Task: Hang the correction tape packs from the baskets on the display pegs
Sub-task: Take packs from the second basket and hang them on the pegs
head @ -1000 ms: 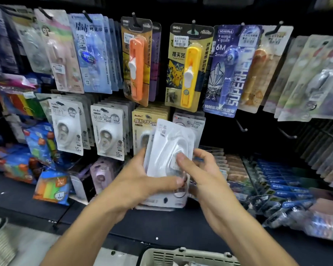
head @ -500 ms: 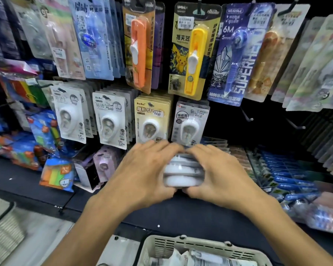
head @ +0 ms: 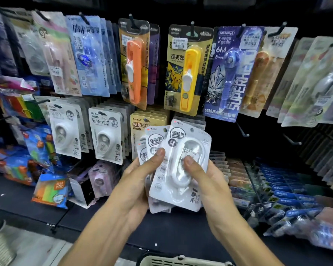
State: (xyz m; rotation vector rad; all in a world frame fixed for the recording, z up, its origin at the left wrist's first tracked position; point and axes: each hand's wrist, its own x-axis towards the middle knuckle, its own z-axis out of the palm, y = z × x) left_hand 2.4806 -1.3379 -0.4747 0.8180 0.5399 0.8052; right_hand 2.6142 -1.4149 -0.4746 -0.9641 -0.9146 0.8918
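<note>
Held stock: a fanned stack of white correction tape packs (head: 178, 169), printed faces toward the camera, gripped in both hands directly below the yellow Pikachu-card pack (head: 186, 70) that hangs on the upper peg row.

Left hand (head: 136, 181): below and left of the yellow pack; fingers curled behind the rear packs, thumb pressed across their fronts — a firm hold on the back of the fan.

Right hand (head: 204, 179): almost straight below the yellow pack; thumb set on the clear blister of the front pack, remaining fingers wrapped behind its right edge. The front pack tilts slightly clockwise and overlaps the others.

Display, upper row: orange clip pack (head: 135, 70) just left of the yellow pack; blue "SUPERHERO" tape pack (head: 229, 77) just right of it; pale blue packs (head: 90, 54) further left.

Display, lower row: beige card packs (head: 142, 123) below and left of the yellow pack, partly hidden behind the held stack; two rows of white 15 m tape packs (head: 104, 135) further left.

Bare pegs: two empty black pegs (head: 242, 131) below and right of the yellow pack, well clear of the held stack.

Floor level: rim of a pale plastic basket (head: 181, 261) far below the yellow pack, at the bottom edge of view — contents not visible.

Shelf: dark shelf (head: 104, 212) beneath the lower row, carrying loose coloured packets to the left.
</note>
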